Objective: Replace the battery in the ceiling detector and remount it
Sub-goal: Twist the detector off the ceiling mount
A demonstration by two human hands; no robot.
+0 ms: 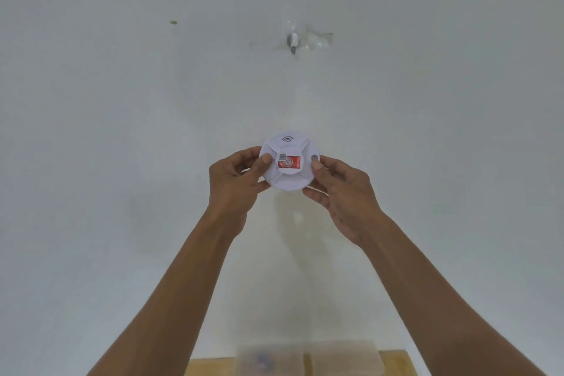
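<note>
You are holding the detector (288,163) up to the ceiling (122,101).
Left hand (241,180) and right hand (338,192) are pinching its rim; keep it level while turning.

Indoor room, kind unclear: plain white ceiling (122,131), metal hook (293,41), wooden surface (393,363) below.

The white surface (122,131) lay bare to either side of the raised arms, so a hand could pass freely there. Above the round detector (288,162), a metal hook (293,41) jutted out, the one thing in the way higher up. Both hands closed in the detector's flanks. Low down, a blurred clear box (308,359), perhaps plastic, sat on wood.
</note>
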